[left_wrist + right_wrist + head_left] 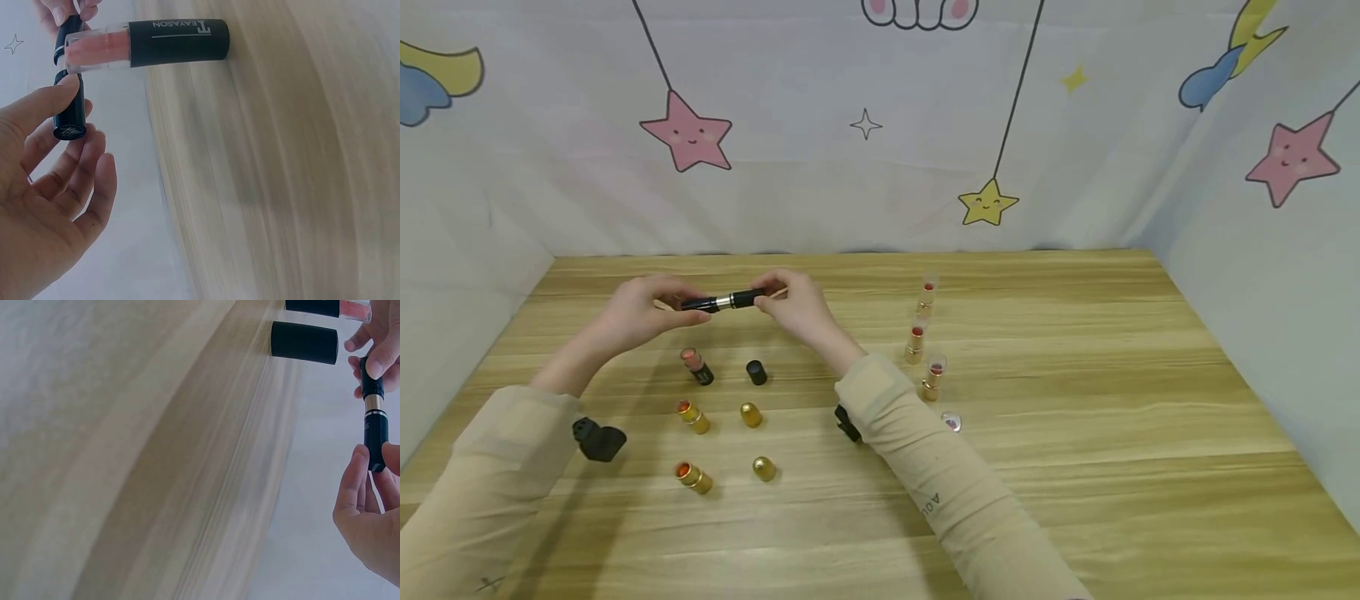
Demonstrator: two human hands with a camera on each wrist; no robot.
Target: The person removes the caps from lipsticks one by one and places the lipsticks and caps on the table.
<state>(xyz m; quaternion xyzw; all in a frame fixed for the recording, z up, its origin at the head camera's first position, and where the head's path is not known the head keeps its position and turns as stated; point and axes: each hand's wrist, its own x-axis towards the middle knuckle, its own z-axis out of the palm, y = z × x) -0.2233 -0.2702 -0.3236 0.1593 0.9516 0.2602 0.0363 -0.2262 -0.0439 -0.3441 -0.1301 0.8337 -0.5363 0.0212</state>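
Note:
A black lipstick tube (723, 302) with a shiny metal band at its middle is held level above the far left of the table. My left hand (651, 307) pinches its left end between thumb and fingers. The other end is pinched by my right hand (795, 305). In the left wrist view, the end in my left hand carries a small mark. Below the hands stand a pink lipstick (697, 367) with a black base and, to its right, a black cap (756, 372); the left wrist view shows a clear sleeve over the pink lipstick (100, 49).
Two uncovered gold lipsticks (693, 417) stand nearer the front, with gold caps (751, 415) to their right. Beyond my right sleeve is a row of gold lipsticks (915, 342) with clear covers, and a small round item (952, 422). A patterned curtain (820, 183) borders the table.

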